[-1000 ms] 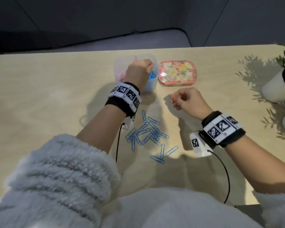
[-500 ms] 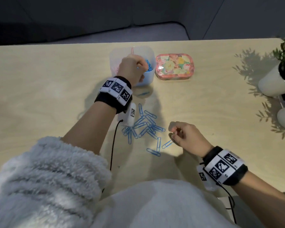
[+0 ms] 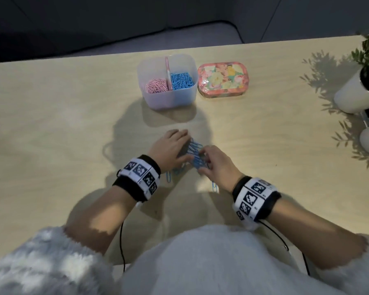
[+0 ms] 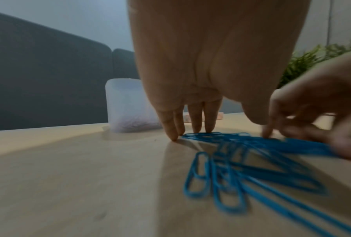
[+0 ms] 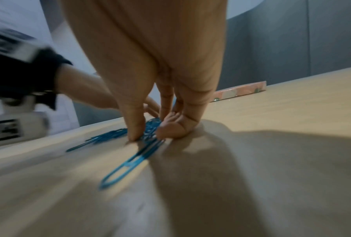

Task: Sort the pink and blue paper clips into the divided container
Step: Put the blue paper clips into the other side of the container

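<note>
A translucent divided container (image 3: 166, 99) stands at the table's far middle, pink clips (image 3: 156, 86) in its left half and blue clips (image 3: 181, 80) in its right. Nearer me, a loose pile of blue paper clips (image 3: 195, 154) lies between my hands. My left hand (image 3: 175, 141) rests flat at the pile's left and far side, its straight fingertips (image 4: 193, 126) touching the table. My right hand (image 3: 207, 158) is on the pile's right side, with thumb and curled fingers (image 5: 170, 131) pinching clips (image 5: 150, 128) against the table. Two stray clips (image 3: 215, 187) lie nearer me.
A floral tin (image 3: 222, 79) sits just right of the container. White plant pots (image 3: 354, 96) and leaves stand at the table's right edge. Wrist cables trail toward my body. Bare wooden table (image 3: 62, 124) stretches to the left.
My left hand has left the container and come down beside the pile. My right hand has moved left and forward onto the pile. The camera has tilted down.
</note>
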The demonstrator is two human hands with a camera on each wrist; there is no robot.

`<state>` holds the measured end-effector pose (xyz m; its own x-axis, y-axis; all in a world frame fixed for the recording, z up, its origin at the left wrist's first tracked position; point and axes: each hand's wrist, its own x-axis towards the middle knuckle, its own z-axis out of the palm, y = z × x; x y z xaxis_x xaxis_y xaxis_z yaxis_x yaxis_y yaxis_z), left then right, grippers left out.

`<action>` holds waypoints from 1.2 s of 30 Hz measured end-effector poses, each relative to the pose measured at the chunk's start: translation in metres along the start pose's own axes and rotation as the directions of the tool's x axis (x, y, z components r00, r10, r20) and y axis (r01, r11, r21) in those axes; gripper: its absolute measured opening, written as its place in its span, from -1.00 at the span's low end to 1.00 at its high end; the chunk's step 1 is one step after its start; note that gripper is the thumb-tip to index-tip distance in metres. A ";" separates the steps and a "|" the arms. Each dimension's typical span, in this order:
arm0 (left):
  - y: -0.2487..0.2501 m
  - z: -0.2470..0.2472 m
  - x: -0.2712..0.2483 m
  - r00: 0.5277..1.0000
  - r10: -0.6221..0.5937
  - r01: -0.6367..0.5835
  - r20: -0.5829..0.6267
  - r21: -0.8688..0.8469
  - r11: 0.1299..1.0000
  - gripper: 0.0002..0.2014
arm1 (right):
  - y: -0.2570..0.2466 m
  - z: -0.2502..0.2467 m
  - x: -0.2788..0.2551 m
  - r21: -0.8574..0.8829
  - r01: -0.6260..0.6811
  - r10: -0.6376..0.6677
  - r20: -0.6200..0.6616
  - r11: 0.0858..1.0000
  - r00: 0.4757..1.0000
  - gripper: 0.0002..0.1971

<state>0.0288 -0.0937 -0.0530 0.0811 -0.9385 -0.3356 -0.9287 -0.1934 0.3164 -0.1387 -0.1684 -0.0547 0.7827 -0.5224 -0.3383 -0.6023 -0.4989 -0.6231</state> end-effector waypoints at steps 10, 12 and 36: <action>-0.026 0.000 -0.049 0.997 -0.081 0.079 -0.018 -0.084 0.993 0.19 | 0.002 -0.028 0.028 -0.195 -0.006 0.007 0.005 0.981 1.000 -0.12; -0.024 0.002 -0.041 0.998 -0.070 0.070 0.001 -0.037 0.997 0.17 | -0.005 -0.024 0.031 -0.287 0.049 -0.037 0.046 0.957 0.998 -0.11; -0.007 -0.008 -0.017 0.983 -0.185 0.181 -0.013 -0.133 0.974 -0.73 | -0.030 -0.054 0.055 -0.031 0.109 -0.110 -0.042 0.994 0.993 -0.90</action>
<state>0.0366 -0.0787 -0.0424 0.2560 -0.8903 -0.3765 -0.8422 -0.3966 0.3653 -0.0859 -0.2197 -0.0168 0.8370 -0.4930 -0.2376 -0.5180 -0.5740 -0.6342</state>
